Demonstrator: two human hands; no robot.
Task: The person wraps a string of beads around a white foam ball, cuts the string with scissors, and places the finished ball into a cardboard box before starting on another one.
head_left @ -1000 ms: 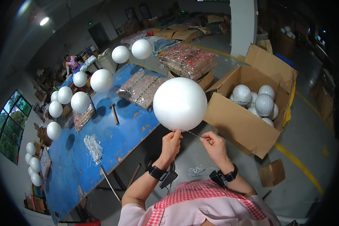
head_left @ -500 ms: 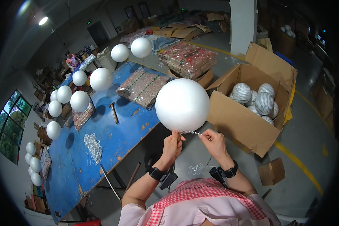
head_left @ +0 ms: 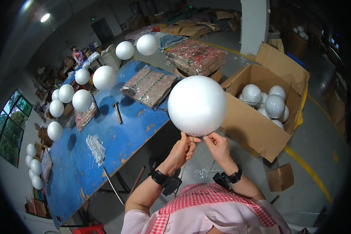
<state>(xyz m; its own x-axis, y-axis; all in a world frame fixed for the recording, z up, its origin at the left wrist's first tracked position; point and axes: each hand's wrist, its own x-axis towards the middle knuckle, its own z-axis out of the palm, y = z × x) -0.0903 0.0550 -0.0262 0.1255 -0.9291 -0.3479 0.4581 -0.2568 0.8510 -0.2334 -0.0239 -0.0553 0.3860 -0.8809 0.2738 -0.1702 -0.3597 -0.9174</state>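
Observation:
A large white foam ball [head_left: 197, 105] is up in front of me, apparently on a thin stick that runs down from its underside. The fingers of my left hand [head_left: 180, 151] are closed round that stick, with the thumb against the ball's bottom. My right hand [head_left: 219, 148] pinches a silver beaded strand [head_left: 192, 135] against the lower edge of the ball. Only a short row of the strand shows there; my fingertips hide the rest. More silver strand [head_left: 95, 149] lies heaped on the blue table [head_left: 117, 140] to the left.
Several white balls [head_left: 104, 77] stand above the table. A hammer [head_left: 117, 112] and a bagged flat bundle [head_left: 149, 86] lie on it. To the right, an open cardboard box [head_left: 257, 130] holds several silver-covered balls [head_left: 275, 106]. Packed bundles [head_left: 197, 56] are stacked beyond. A small carton [head_left: 280, 177] sits on the floor.
My right hand has moved left and up to the ball's underside; the strand stretched between my hands now lies against the ball. The ball has shifted slightly right and up.

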